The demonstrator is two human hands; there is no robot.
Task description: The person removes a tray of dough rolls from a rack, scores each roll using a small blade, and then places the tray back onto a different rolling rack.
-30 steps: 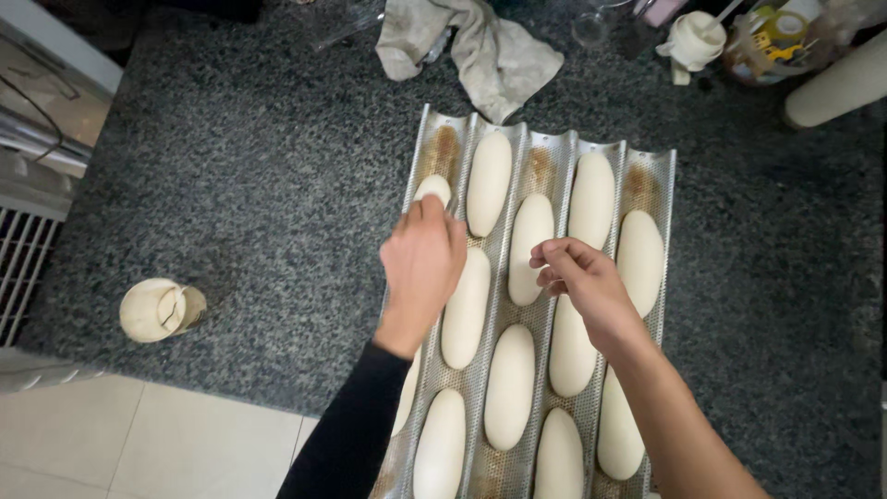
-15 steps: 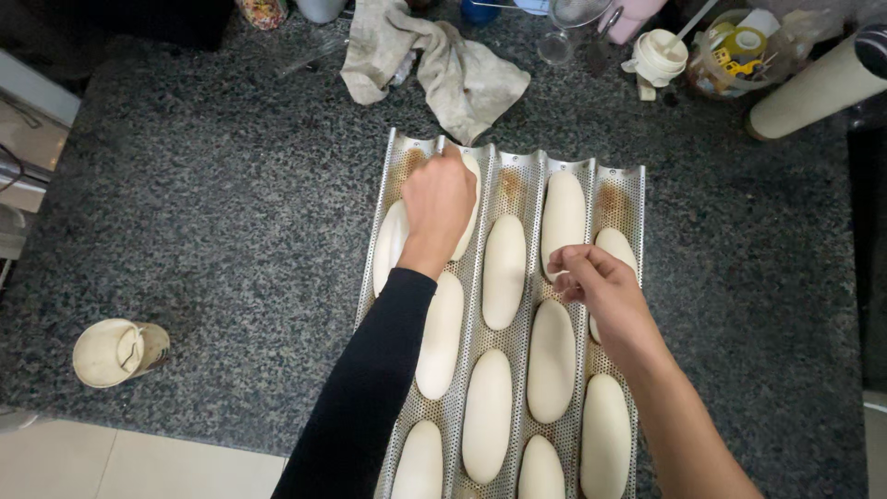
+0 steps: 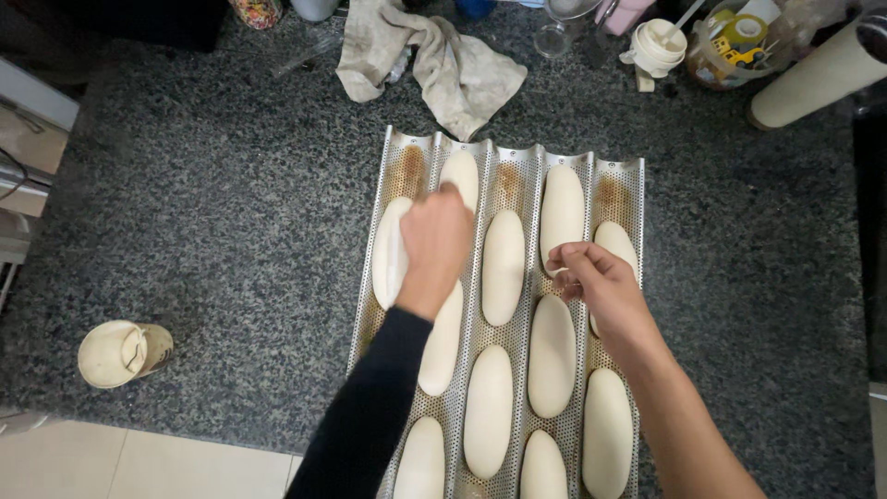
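A perforated metal baguette tray (image 3: 612, 189) with five channels lies on a dark speckled granite counter (image 3: 212, 212). Several pale oblong dough pieces fill the channels. My left hand (image 3: 434, 242), in a black sleeve, rests with curled fingers on the near end of the far dough piece (image 3: 461, 173) in the second channel, next to the dough piece (image 3: 386, 254) in the first channel. My right hand (image 3: 598, 282), bare-armed, hovers with fingertips pinched at the near end of the far dough piece (image 3: 562, 214) in the fourth channel. Nothing shows in either hand.
A crumpled beige cloth (image 3: 434, 65) lies just beyond the tray. Further back right stand a white lidded cup (image 3: 658, 44), a glass (image 3: 557, 37), a jar (image 3: 730, 42) and a cream-coloured roll (image 3: 822, 74). A paper cup (image 3: 120, 353) lies tipped near the counter's front left edge.
My left hand has moved up the tray toward its far end, onto the second channel's far piece. My right hand has stayed over the fourth channel. The view has shifted.
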